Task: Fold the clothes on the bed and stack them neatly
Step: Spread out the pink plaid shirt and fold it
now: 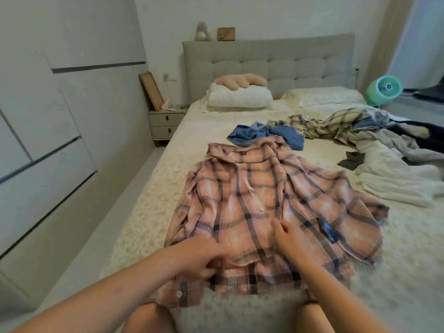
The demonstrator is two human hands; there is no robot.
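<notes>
A pink plaid shirt (259, 203) lies spread on the bed (149, 200), collar away from me. My left hand (204, 258) pinches the cloth near the shirt's lower left hem. My right hand (288, 239) rests on the shirt's lower middle, fingers curled on a fold of the front placket. Beyond the collar lies a crumpled blue denim garment (262, 135). A heap of unfolded clothes fills the right side: a yellow plaid shirt (319, 126), a white garment (396, 181), grey and dark pieces (408, 138).
White pillows (237, 97) and a beige cushion (240, 81) lie at the padded headboard (269, 58). A nightstand (165, 123) stands to the bed's left, wardrobe doors (48, 116) along the left wall. A green fan (384, 90) sits at the right.
</notes>
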